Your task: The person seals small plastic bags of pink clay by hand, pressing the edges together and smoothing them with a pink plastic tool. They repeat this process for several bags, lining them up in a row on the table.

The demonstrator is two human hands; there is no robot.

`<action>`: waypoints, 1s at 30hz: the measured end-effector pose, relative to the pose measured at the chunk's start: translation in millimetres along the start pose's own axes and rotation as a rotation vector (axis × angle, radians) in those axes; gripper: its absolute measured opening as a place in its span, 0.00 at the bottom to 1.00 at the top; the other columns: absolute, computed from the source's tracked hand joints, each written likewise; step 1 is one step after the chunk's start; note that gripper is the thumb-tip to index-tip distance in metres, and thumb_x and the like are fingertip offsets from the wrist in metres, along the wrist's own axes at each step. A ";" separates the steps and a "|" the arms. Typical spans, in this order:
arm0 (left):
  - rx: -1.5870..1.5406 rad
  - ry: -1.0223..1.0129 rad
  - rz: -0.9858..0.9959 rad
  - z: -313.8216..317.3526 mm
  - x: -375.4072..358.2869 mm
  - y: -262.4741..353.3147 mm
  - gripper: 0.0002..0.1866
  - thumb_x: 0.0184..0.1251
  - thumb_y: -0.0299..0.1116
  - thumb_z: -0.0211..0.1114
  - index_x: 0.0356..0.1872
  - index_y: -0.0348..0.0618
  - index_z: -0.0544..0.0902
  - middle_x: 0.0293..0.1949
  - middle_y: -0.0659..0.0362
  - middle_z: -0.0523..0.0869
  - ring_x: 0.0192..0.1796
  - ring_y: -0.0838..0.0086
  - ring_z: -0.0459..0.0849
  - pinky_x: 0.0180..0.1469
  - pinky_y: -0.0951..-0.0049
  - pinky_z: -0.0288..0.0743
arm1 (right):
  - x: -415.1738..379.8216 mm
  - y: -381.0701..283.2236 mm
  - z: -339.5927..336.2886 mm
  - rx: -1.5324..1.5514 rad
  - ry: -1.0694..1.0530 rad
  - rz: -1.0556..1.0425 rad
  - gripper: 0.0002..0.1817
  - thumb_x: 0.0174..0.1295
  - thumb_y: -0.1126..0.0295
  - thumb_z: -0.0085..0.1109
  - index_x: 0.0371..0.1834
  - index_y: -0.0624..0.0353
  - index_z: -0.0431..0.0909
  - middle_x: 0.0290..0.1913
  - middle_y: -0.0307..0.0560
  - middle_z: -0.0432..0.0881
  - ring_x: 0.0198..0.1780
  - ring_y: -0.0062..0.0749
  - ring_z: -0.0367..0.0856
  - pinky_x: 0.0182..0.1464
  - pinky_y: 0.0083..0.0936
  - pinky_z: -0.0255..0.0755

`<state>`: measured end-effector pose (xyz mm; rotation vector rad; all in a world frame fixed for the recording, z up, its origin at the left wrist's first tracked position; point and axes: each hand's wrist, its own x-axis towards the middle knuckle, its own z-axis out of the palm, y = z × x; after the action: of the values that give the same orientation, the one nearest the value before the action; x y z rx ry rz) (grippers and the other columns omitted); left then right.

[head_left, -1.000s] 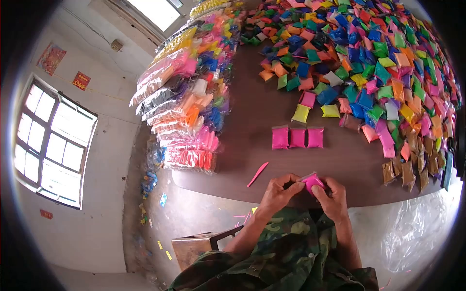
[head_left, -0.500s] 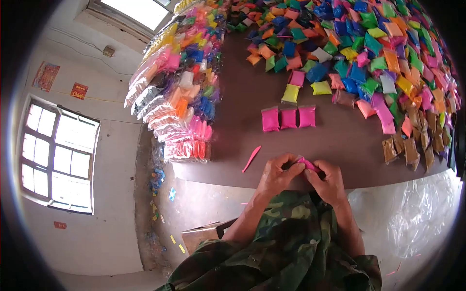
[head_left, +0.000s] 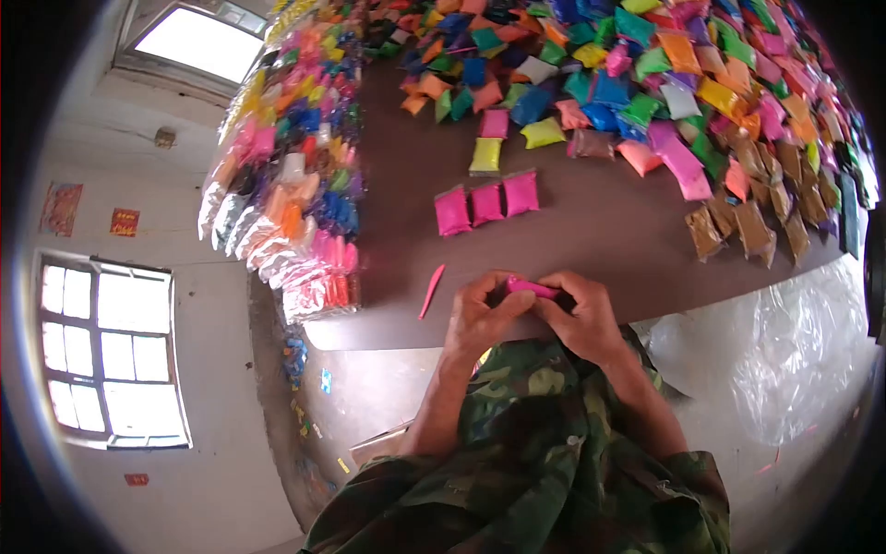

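Near the front edge of the brown table point(head_left: 397, 240), a small bright pink packet point(head_left: 532, 287) is pinched between my two hands. My left hand point(head_left: 482, 312) has its thumb and fingers closed on the packet's left end. On the other end, my right hand point(head_left: 585, 317) grips with thumb and bent fingers; part of the packet is hidden behind them. Just left of my hands lies a pink plastic knife-shaped tool point(head_left: 431, 292). Beyond them, three pink packets point(head_left: 485, 203) lie side by side in a row, with a yellow packet point(head_left: 486, 156) behind.
A big heap of colourful packets point(head_left: 637, 88) covers the table's far and right side, with brown packets point(head_left: 757, 231) at its near edge. Stacked clear bags of coloured packets point(head_left: 314, 222) line the left edge. Clear plastic sheeting point(head_left: 794, 360) is at the lower right.
The camera view has swung, so the table and its contents appear further left. Both hands still hold the pink packet, which looks slightly turned between the fingers.
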<state>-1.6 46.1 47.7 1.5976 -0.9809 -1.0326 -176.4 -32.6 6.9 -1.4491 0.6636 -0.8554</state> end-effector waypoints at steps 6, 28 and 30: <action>-0.020 -0.020 0.072 -1.1 2.1 -5.4 0.11 0.76 0.32 0.76 0.46 0.32 0.89 0.37 0.58 0.94 0.41 0.78 0.90 0.48 0.71 0.87 | 4.0 3.2 -3.2 0.113 -0.063 0.069 0.12 0.68 0.71 0.72 0.52 0.64 0.88 0.37 0.47 0.91 0.41 0.18 0.85 0.41 0.27 0.80; -0.039 0.097 0.016 3.0 -3.8 -7.3 0.13 0.76 0.35 0.77 0.50 0.34 0.90 0.38 0.64 0.91 0.42 0.83 0.84 0.48 0.77 0.78 | -1.6 -3.6 -3.1 0.147 -0.023 0.085 0.10 0.71 0.73 0.73 0.50 0.65 0.88 0.42 0.45 0.92 0.45 0.18 0.84 0.48 0.26 0.80; -0.060 0.099 -0.007 3.5 -5.0 -6.4 0.14 0.75 0.35 0.77 0.50 0.34 0.90 0.38 0.64 0.91 0.42 0.83 0.83 0.48 0.77 0.78 | -0.6 -3.6 -1.9 0.109 -0.015 0.075 0.10 0.71 0.73 0.73 0.50 0.66 0.88 0.42 0.45 0.92 0.45 0.19 0.85 0.48 0.26 0.80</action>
<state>-5.6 51.1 41.7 1.5886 -0.8707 -0.9693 -178.6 -32.9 10.4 -1.3238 0.6462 -0.8093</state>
